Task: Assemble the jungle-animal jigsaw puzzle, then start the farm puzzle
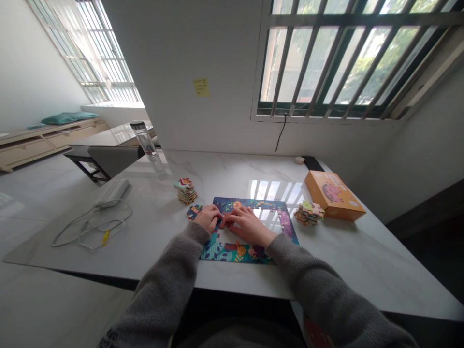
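A colorful jigsaw puzzle (239, 254) lies on the white table, its border joined around a bare middle. My left hand (209, 217) rests at the puzzle's left edge with its fingers bent. Beside it, my right hand (250, 225) reaches over the upper left part, its fingertips closed at a small reddish piece (222, 221). What the left fingertips hold, if anything, is too small to tell. A few dark blue pieces (194, 211) lie just left of my left hand. One stack of pieces (185, 191) stands behind them; another stack (309, 213) is right of the puzzle.
An orange box (335, 195) sits at the right, near a black flat object (313, 164) and a small white item (299, 160). At the left are a white power strip with cables (113, 193) and a clear bottle (144, 138).
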Demonstrator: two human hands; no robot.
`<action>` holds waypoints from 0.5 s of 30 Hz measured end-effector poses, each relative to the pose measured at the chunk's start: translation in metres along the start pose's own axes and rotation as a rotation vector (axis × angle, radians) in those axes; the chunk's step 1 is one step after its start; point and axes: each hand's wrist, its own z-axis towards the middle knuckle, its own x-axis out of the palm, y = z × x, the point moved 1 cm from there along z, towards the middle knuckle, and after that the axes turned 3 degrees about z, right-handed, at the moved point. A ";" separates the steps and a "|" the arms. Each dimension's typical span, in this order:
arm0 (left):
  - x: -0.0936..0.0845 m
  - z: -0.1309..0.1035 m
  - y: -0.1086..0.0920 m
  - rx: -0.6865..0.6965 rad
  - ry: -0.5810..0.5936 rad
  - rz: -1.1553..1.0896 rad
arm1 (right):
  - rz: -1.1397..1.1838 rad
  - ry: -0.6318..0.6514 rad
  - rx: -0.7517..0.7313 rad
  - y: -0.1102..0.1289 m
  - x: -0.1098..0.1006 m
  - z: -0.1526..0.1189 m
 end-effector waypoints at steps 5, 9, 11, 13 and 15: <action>-0.001 0.000 0.001 0.011 0.018 -0.011 | -0.015 0.004 0.005 -0.001 0.003 -0.002; -0.003 -0.002 -0.002 0.052 0.042 -0.006 | -0.034 0.008 -0.014 -0.002 0.005 -0.003; -0.004 -0.004 -0.005 0.095 0.047 -0.003 | -0.041 0.009 -0.027 -0.002 0.005 -0.004; -0.005 -0.007 -0.007 0.137 0.051 0.011 | -0.043 0.005 -0.032 -0.002 0.006 -0.004; -0.005 -0.009 -0.008 0.164 0.064 0.031 | -0.036 0.000 -0.033 -0.002 0.006 -0.004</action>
